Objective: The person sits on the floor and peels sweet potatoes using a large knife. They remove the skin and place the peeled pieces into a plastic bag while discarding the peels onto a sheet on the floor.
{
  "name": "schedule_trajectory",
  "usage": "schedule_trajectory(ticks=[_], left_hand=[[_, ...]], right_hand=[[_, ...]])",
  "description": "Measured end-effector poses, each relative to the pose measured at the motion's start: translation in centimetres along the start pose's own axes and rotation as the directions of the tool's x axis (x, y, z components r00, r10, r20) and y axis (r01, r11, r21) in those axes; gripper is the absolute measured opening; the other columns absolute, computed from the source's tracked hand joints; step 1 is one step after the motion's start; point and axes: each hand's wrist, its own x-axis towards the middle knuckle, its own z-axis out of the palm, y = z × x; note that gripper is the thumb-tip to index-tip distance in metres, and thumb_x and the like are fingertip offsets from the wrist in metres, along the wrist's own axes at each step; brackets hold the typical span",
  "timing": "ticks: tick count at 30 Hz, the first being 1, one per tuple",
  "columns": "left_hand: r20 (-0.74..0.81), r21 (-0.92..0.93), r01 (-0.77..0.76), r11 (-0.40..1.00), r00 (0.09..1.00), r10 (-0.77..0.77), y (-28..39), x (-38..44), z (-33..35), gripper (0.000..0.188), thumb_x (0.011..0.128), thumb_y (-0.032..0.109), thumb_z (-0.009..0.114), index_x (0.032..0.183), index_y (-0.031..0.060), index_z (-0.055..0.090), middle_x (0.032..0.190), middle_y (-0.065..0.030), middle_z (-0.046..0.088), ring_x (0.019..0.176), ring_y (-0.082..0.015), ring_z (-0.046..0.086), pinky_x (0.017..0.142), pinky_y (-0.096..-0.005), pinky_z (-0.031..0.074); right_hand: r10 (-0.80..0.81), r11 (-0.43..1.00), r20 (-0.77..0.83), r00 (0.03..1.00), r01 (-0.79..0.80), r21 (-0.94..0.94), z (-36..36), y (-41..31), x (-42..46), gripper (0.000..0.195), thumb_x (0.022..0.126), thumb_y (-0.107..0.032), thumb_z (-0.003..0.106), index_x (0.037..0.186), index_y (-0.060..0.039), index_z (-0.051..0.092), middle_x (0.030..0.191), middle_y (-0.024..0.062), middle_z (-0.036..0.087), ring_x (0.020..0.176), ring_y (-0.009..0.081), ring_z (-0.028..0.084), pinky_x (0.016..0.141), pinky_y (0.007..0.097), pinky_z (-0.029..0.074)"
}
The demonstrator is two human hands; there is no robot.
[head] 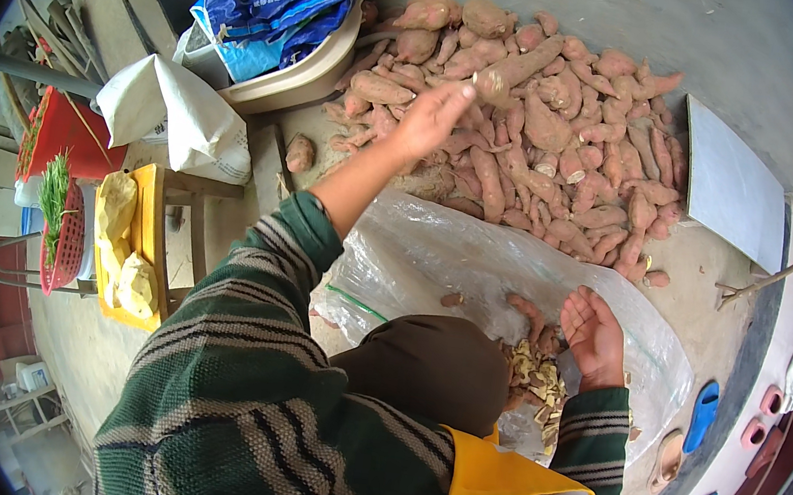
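Note:
My left hand [433,120] reaches over a heaped pile of sweet potatoes [549,125], its thumb beside the pale cut end of a long sweet potato [522,68]. That end is blurred, and I cannot tell whether the fingers grip it. My right hand [595,333] is above the clear plastic sheeting [433,252], palm showing, fingers slightly curled and nothing in them. Next to it, chopped scraps with pale cut faces [536,383] and a few reddish sweet potato pieces [528,312] lie on the sheeting. My dark-covered knee [435,360] hides part of the sheet.
A beige tub [297,90] holding blue printed sacks [278,3] stands left of the pile. Nearer are a white sack [178,117], a wooden stool [189,185] and a red basket [63,240]. A pale board [734,185] leans at right; slippers [702,417] line the right side.

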Motion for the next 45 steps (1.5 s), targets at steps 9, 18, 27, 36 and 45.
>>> schedule_trajectory(ticks=[9,18,27,36,45], left_hand=[[0.274,0.944,-0.141,0.300,0.841,-0.467,-6.5,8.8,-7.2,0.035,0.079,0.025,0.065,0.110,0.0087,0.064,0.109,-0.0182,0.062,0.104,-0.0362,0.057,0.087,-0.0455,0.046],[0.269,0.962,-0.233,0.142,0.897,-0.351,-6.2,7.6,-5.4,0.036,0.079,0.027,0.066,0.109,0.0079,0.063,0.113,-0.0161,0.061,0.109,-0.0323,0.056,0.093,-0.0465,0.041],[0.175,0.872,-0.082,0.482,0.973,-0.150,-3.8,7.3,-6.8,0.031,0.083,0.025,0.062,0.103,0.0012,0.060,0.093,-0.0227,0.064,0.092,-0.0386,0.062,0.080,-0.0433,0.049],[0.383,0.809,-0.170,0.563,0.879,-0.286,-6.5,6.0,-1.0,0.056,0.078,0.026,0.069,0.126,0.0048,0.049,0.116,-0.0211,0.059,0.105,-0.0366,0.057,0.091,-0.0424,0.045],[0.062,0.822,-0.055,0.566,0.998,0.006,-5.0,4.9,-3.5,0.036,0.082,0.020,0.064,0.118,0.0131,0.061,0.114,-0.0162,0.058,0.111,-0.0357,0.050,0.091,-0.0419,0.043]], right_hand=[[0.046,0.998,-0.041,0.998,-0.045,0.036,-1.2,1.2,0.7,0.020,0.092,-0.017,0.055,0.107,-0.0050,0.058,0.092,0.0058,0.066,0.086,0.0182,0.063,0.078,0.0325,0.053],[0.064,0.997,-0.046,0.997,-0.062,0.041,-0.7,1.8,0.9,0.018,0.092,-0.015,0.054,0.106,-0.0049,0.059,0.089,0.0058,0.066,0.083,0.0179,0.065,0.074,0.0317,0.054],[0.044,0.999,-0.078,0.996,-0.043,0.012,-1.0,1.7,1.0,0.019,0.092,-0.015,0.054,0.108,-0.0049,0.057,0.091,0.0059,0.065,0.082,0.0181,0.064,0.073,0.0312,0.054],[0.049,0.999,-0.032,0.998,-0.048,0.024,-0.4,2.7,0.5,0.018,0.092,-0.014,0.054,0.107,-0.0046,0.057,0.088,0.0061,0.066,0.079,0.0180,0.065,0.072,0.0315,0.055],[0.060,0.998,-0.086,0.995,-0.057,0.029,-1.6,2.9,-0.2,0.015,0.092,-0.013,0.053,0.104,-0.0048,0.058,0.086,0.0064,0.066,0.078,0.0179,0.065,0.072,0.0317,0.055]])
